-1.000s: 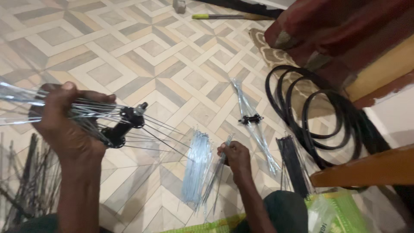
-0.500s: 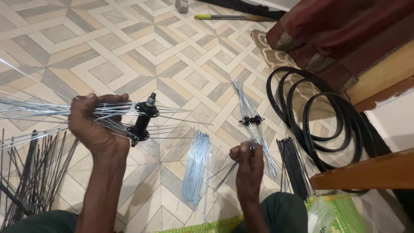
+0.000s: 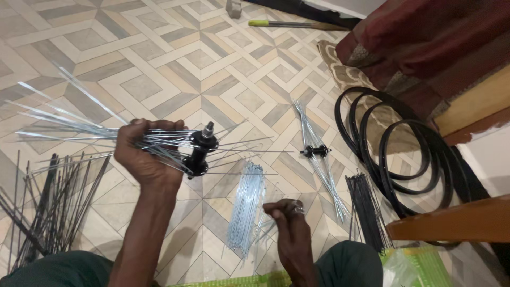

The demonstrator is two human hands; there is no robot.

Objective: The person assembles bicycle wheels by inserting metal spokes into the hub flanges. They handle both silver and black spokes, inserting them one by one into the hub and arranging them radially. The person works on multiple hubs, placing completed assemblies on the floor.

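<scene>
Black hub [image 3: 201,154] half-hidden among spokes in clenched left hand [image 3: 143,154]; right hand [image 3: 287,226] pinching loose silver spokes [image 3: 245,210], fingertips obscured.

The floor [image 3: 159,58] is tiled in a geometric pattern of beige, tan and grey diamonds and bands. On it lie a bundle of silver spokes [image 3: 245,210] near the middle, a small black hub with silver spokes through it [image 3: 316,152] to its right, a bundle of black spokes [image 3: 366,212] further right, and a loose heap of dark spokes [image 3: 53,204] at the left edge. Black wheel rims [image 3: 404,154] lie overlapped at the right, partly on a patterned rug [image 3: 345,74], and a yellow-green-handled tool [image 3: 289,24] lies at the far end.
</scene>
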